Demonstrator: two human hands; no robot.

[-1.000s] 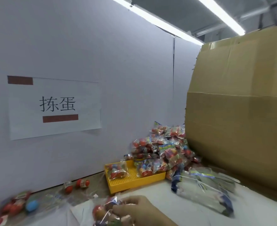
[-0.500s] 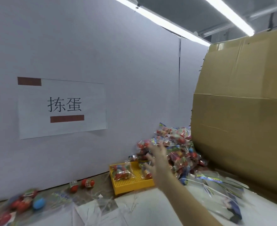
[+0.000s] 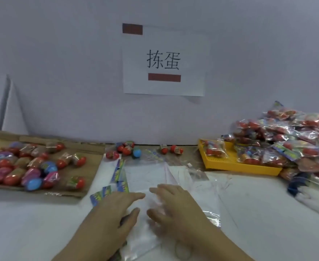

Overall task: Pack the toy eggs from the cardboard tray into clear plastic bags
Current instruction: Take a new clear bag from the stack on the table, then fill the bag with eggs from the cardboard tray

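Half a second ago the right hand was stretched out toward the heap of packed bags on the right; now both hands are down at the near middle of the table, and the camera has swung left so the cardboard tray is in sight.

Head view: the left hand [image 3: 115, 210] lies flat with straight fingers and the thumb out to the side, pressing on a clear plastic bag [image 3: 142, 236] spread on the white table [image 3: 258, 213]. The right hand [image 3: 175, 206] rests on the same bag just beside it, fingers loosely bent. It is blurred, and I cannot tell whether it pinches the plastic or only touches it. More empty bags with blue and yellow tops [image 3: 120, 172] lie just beyond the left hand.

The cardboard tray [image 3: 91, 153] sits at the left, well apart from the hands, with the toy eggs [image 3: 32, 166] heaped on it, mostly red, some blue and pink. A few loose eggs [image 3: 128, 150] lie against the wall behind the bags. At the right a yellow basket [image 3: 235, 164] holds filled bags, and the heap of packed bags [image 3: 286, 140] spills over it. A paper sign [image 3: 164, 61] hangs on the wall above.
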